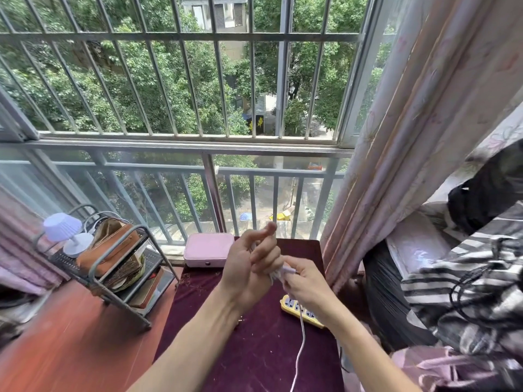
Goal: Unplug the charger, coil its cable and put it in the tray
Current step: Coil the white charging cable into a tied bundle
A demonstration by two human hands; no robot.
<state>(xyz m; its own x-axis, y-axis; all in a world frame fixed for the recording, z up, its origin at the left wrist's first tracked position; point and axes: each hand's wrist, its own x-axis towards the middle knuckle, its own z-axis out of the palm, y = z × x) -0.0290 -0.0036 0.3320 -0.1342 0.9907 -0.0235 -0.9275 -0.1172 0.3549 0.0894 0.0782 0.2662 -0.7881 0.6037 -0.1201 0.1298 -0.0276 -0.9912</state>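
My left hand [252,261] is raised above the dark red cloth, its fingers curled round loops of the white charger cable [276,274]. My right hand [304,284] pinches the cable's white end beside the left hand's fingers. A loose length of white cable [300,343] hangs down from my hands, crosses the yellow power strip [300,308] and runs off the bottom of the view. The charger body is hidden between my hands.
A pink box [208,248] stands at the far edge of the dark red cloth [254,349]. A metal rack [113,267] at left holds a small lamp [65,230], a brown pouch and books. A curtain [410,137] hangs at right; barred window behind.
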